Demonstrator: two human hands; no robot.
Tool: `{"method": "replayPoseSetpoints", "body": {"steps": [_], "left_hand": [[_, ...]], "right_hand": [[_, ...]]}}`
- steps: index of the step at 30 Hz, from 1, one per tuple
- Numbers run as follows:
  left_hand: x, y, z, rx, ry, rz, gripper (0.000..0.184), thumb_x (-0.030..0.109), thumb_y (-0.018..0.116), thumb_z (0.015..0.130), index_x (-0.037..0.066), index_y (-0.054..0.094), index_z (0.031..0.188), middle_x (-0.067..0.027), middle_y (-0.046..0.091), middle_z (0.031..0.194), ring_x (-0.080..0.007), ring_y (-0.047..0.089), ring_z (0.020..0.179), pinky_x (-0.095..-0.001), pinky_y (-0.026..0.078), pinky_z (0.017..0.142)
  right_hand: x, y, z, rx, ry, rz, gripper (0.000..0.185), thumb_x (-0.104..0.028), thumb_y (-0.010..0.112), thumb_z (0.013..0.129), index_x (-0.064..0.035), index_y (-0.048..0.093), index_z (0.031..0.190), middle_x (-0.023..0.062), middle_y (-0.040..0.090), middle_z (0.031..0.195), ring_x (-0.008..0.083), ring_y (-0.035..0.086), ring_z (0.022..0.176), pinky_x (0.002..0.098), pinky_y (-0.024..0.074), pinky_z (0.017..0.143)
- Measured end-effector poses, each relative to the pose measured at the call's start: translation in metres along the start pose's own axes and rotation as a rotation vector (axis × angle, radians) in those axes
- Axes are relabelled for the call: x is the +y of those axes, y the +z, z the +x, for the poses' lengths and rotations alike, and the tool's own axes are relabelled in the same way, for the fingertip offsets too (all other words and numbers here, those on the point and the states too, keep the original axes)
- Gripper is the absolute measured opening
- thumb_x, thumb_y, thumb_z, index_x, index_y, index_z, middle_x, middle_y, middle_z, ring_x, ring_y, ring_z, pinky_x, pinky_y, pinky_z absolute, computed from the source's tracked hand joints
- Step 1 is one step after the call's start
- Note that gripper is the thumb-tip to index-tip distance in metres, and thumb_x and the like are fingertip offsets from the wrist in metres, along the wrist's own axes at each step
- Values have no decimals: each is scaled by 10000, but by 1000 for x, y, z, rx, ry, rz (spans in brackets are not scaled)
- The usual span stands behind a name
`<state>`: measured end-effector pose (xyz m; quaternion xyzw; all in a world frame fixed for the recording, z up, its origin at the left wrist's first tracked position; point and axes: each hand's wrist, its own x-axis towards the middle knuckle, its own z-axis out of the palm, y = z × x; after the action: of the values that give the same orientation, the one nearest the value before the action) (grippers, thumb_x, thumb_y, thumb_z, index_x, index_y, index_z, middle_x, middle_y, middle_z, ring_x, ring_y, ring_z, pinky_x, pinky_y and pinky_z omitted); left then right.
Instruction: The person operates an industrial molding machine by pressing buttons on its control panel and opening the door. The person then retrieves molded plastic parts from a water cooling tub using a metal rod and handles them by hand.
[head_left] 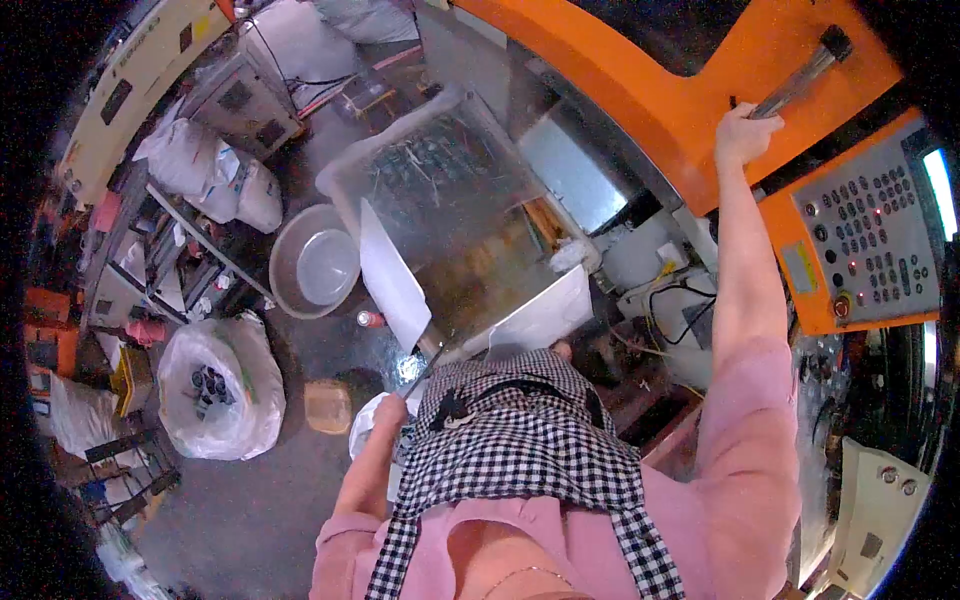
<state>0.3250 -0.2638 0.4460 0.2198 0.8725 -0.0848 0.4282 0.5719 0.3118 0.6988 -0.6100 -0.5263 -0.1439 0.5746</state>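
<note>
My right hand [745, 135] is stretched far out to the upper right. Its fingers are wrapped round a metal bar handle [800, 82] on the orange machine door [690, 110]. My left hand [392, 410] is low by the left side of my checked apron [520, 430]. A thin dark tool [422, 376] sticks up from it; its kind is too unclear to name. In front of me stands a large tray-like bin [350, 165] with several dark thin parts inside. White sheets [393, 275] stand along its near edges.
The orange control panel [860, 230] with buttons is right of my right arm. To the left are a round basin [285, 265], a plastic-lined bag [260, 400] with dark parts, a small tan box [327, 407] and a red can [370, 319]. Cables [655, 305] hang right of the bin.
</note>
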Motion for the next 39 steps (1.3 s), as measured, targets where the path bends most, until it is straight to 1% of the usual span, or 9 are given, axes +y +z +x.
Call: {"method": "replayPoseSetpoints", "body": {"steps": [3, 7, 13, 16, 18, 22, 24, 32, 39], "left_hand": [[-40, 31, 33, 76, 112, 40, 226, 170, 504, 750, 24, 562, 912, -195, 573, 960, -345, 559, 882, -431, 448, 738], [-39, 29, 24, 96, 55, -37, 224, 196, 508, 762, 16, 549, 890, -207, 579, 907, -357, 558, 863, -434, 445, 731], [-33, 61, 55, 218, 353, -141, 240, 245, 504, 787, 23, 574, 844, -234, 572, 799, -383, 550, 796, -432, 435, 705], [-3, 65, 74, 79, 331, -283, 230, 232, 503, 789, 30, 576, 872, -230, 574, 801, -381, 551, 798, -433, 434, 700], [29, 55, 69, 208, 448, -131, 233, 230, 495, 791, 33, 578, 883, -225, 576, 800, -382, 554, 791, -443, 433, 700], [80, 45, 86, 176, 452, -79, 229, 209, 488, 783, 24, 572, 890, -227, 577, 830, -381, 558, 797, -456, 438, 704], [96, 51, 110, 145, 588, 28, 221, 172, 478, 771, 5, 575, 876, -238, 573, 863, -380, 560, 816, -459, 444, 719], [157, 39, 114, 128, 470, -54, 220, 142, 471, 735, -17, 586, 834, -247, 561, 918, -375, 548, 882, -441, 448, 756], [180, 30, 121, 92, 479, 87, 251, 110, 480, 732, 6, 570, 942, -225, 559, 974, -360, 537, 933, -424, 443, 792]], "right_hand": [[0, 0, 0, 25, -41, 25, 330, -239, 503, 761, 26, 372, 908, 231, 563, 699, 400, 564, 651, 468, 455, 572], [0, 1, 0, -3, 2, 20, 335, -241, 506, 755, 26, 372, 908, 232, 564, 689, 401, 567, 664, 469, 454, 582], [-2, -1, -1, -26, 31, 24, 340, -241, 504, 752, 21, 366, 920, 244, 565, 715, 410, 563, 675, 475, 451, 597], [-3, -2, -2, -31, 10, 29, 349, -244, 502, 754, 21, 359, 930, 245, 565, 719, 414, 561, 677, 473, 452, 604], [-3, -2, -1, -35, -3, 37, 352, -245, 502, 755, 20, 355, 934, 244, 565, 720, 416, 560, 679, 471, 453, 607], [-5, -2, -3, -47, -4, 23, 365, -251, 502, 758, 21, 345, 945, 241, 568, 718, 407, 567, 682, 467, 458, 607], [-10, -4, -3, -55, 20, 1, 369, -253, 503, 758, 21, 343, 948, 241, 568, 718, 402, 570, 682, 465, 459, 607], [-12, -8, -5, -77, 11, 29, 382, -254, 525, 748, 22, 344, 941, 228, 572, 716, 396, 571, 671, 456, 459, 594], [-15, -9, -8, 17, -69, 58, 294, -213, 499, 763, 10, 356, 890, 234, 541, 666, 414, 540, 614, 483, 427, 557]]}}
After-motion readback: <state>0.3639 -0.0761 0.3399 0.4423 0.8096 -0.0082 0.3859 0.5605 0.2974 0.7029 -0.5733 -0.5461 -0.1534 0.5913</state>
